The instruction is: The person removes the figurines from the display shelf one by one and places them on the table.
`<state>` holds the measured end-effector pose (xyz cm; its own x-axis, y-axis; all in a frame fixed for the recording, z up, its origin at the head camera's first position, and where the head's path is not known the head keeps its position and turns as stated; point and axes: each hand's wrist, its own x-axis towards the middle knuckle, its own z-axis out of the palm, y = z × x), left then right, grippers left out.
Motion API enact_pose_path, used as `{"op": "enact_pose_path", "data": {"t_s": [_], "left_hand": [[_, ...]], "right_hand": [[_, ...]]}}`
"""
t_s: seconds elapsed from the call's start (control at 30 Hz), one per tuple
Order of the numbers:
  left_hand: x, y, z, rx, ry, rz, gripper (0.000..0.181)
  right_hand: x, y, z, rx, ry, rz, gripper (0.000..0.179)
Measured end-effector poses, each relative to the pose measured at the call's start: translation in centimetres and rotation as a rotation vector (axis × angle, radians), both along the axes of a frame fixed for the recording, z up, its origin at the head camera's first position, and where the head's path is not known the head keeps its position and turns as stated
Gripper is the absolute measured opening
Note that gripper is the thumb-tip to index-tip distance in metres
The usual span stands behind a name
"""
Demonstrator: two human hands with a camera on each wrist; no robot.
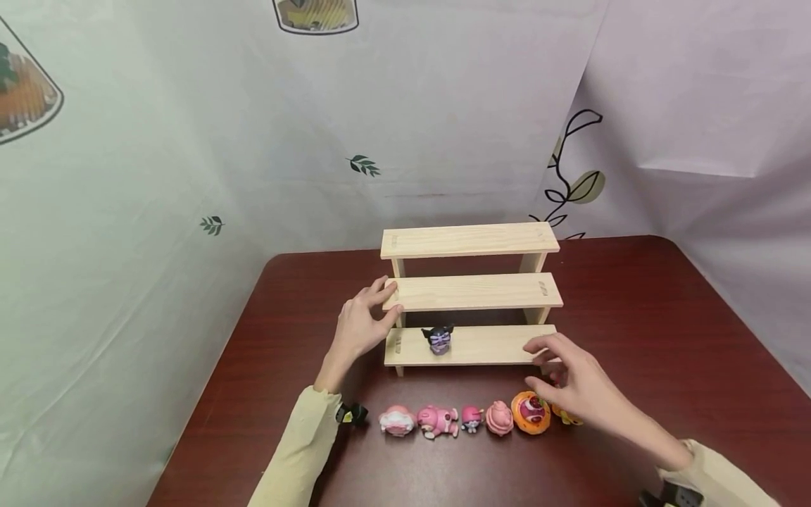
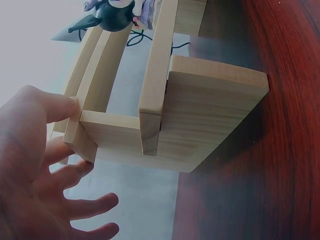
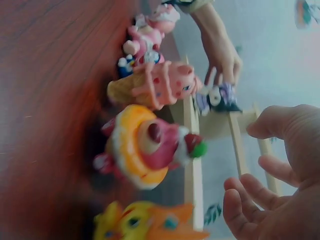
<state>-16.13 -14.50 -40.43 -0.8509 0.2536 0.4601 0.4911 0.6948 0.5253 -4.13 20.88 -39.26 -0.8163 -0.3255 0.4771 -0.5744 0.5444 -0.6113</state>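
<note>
A pale wooden three-step display shelf (image 1: 475, 291) stands on the dark red table. My left hand (image 1: 360, 325) pinches the left end of its middle step, thumb on one side and fingers on the other, as the left wrist view shows. On the lowest step (image 1: 494, 345) sits a black-and-purple figurine (image 1: 439, 340), left of centre. My right hand (image 1: 573, 377), fingers loosely bent and holding nothing, hovers by that step's right end. Below it are a figurine on an orange ring (image 1: 531, 413) and a yellow-orange figurine (image 3: 145, 222), partly hidden by the hand in the head view.
In front of the shelf, the row continues leftward with a pink ice-cream-cone figurine (image 1: 499, 418), a small pink-and-blue figurine (image 1: 472, 418), a pink reclining figurine (image 1: 437, 421) and a pink-and-white figurine (image 1: 397, 420). A white printed curtain (image 1: 443, 127) hangs behind the table.
</note>
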Motion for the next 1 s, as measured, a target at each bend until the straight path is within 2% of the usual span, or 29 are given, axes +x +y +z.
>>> {"op": "enact_pose_path", "data": {"t_s": [0.27,0.43,0.67,0.87,1.0], "left_hand": [[0.0,0.0,0.0,-0.007,0.011,-0.005,0.047],[0.0,0.0,0.1,-0.007,0.010,-0.004,0.047],[0.0,0.0,0.1,-0.002,0.014,-0.001,0.046],[0.0,0.0,0.1,-0.004,0.025,-0.005,0.047],[0.0,0.0,0.0,-0.004,0.023,-0.003,0.047]], "right_hand": [[-2.5,-3.1,1.0,0.012,-0.012,0.138,0.046],[-3.8,-4.7,1.2,0.022,-0.042,0.152,0.044],[-5.6,-6.4,0.7,-0.006,-0.054,0.185,0.042],[-6.4,-7.4,0.2,-0.043,-0.113,0.213,0.043],[-6.8,-7.9,-0.1,-0.052,-0.102,0.218,0.046]]}}
